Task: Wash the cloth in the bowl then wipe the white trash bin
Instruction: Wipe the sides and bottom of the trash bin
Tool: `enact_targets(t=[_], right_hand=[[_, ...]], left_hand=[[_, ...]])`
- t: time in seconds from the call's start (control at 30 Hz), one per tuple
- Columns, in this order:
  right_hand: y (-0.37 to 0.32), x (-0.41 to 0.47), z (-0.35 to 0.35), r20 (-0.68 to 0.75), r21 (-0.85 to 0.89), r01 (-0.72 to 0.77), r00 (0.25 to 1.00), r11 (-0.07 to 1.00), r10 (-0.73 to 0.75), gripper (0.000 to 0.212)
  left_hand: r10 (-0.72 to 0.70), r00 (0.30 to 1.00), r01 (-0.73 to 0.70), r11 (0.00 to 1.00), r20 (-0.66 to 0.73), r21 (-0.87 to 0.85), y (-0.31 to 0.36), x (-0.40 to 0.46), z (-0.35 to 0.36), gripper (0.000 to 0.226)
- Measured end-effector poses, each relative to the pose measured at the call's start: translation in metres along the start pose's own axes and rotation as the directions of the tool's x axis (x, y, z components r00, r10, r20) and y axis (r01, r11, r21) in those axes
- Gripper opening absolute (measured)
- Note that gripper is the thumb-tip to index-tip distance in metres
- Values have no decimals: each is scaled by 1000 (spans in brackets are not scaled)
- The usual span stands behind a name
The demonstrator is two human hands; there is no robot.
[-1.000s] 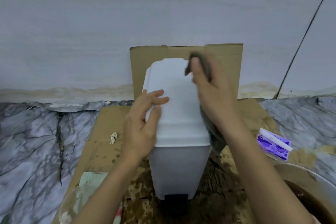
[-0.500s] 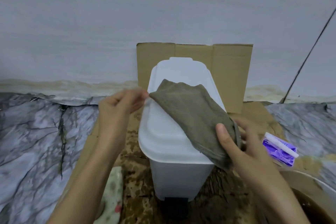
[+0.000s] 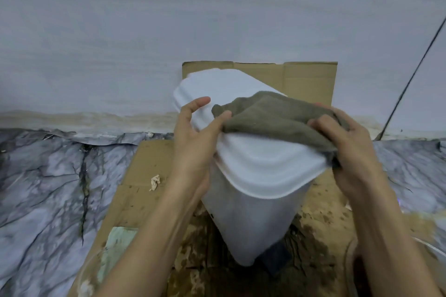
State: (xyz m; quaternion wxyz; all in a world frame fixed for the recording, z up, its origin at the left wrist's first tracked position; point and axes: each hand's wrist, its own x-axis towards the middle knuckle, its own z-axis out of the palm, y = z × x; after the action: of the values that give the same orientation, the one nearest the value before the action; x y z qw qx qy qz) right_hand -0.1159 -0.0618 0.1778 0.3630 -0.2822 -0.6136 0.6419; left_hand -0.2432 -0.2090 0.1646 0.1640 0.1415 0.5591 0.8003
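The white trash bin (image 3: 255, 219) stands on wet brown cardboard (image 3: 154, 159) and leans toward the right, its lid (image 3: 265, 166) facing me. A grey-brown cloth (image 3: 275, 118) lies folded across the top of the lid. My left hand (image 3: 193, 152) pinches the cloth's left edge between thumb and fingers, with the palm against the bin's left side. My right hand (image 3: 350, 149) grips the cloth's right end at the lid's right edge. A dark pedal (image 3: 275, 260) shows at the bin's foot.
A cardboard sheet (image 3: 309, 79) leans on the pale wall behind the bin. A crumpled paper scrap (image 3: 155, 181) lies to the left on the cardboard. A clear container (image 3: 96, 270) with pale green contents sits at lower left. A bowl rim (image 3: 434, 251) shows at lower right. Marble-patterned floor covering (image 3: 48, 188) lies on both sides.
The cloth went from being spread down the lid to folded across its top. Both hands moved inward and took hold of its two ends. The bin now leans to the right.
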Motion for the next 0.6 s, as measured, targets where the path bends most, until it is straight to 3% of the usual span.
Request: enact_targets(t=[0.1,0.2,0.3,0.4,0.5,0.6], right_hand=[[7,29,-9,87,-105,-72,993,992,81,49],[29,27,-3,-50,-115,-99,994,988,94,44],[37,-9,8,-236,16,-58,970,998,60,61],[41,-46,14,-245,158,-98,960,983,135,77],[40,-60,25,-201,215,-116,966,970,160,82],[37,-50,33,-174,220,-139,968,965,179,82]], left_hand=[[41,999,-35,986,-35,160,-19,-17,4,44],[27,992,0,975,-120,220,-33,-20,-4,63],[17,968,32,981,-251,190,-29,0,-16,82],[-32,915,104,982,-401,160,-18,43,-29,97],[-105,954,131,988,-279,77,-14,80,-47,96],[-60,980,77,994,-192,83,-21,89,-50,79]])
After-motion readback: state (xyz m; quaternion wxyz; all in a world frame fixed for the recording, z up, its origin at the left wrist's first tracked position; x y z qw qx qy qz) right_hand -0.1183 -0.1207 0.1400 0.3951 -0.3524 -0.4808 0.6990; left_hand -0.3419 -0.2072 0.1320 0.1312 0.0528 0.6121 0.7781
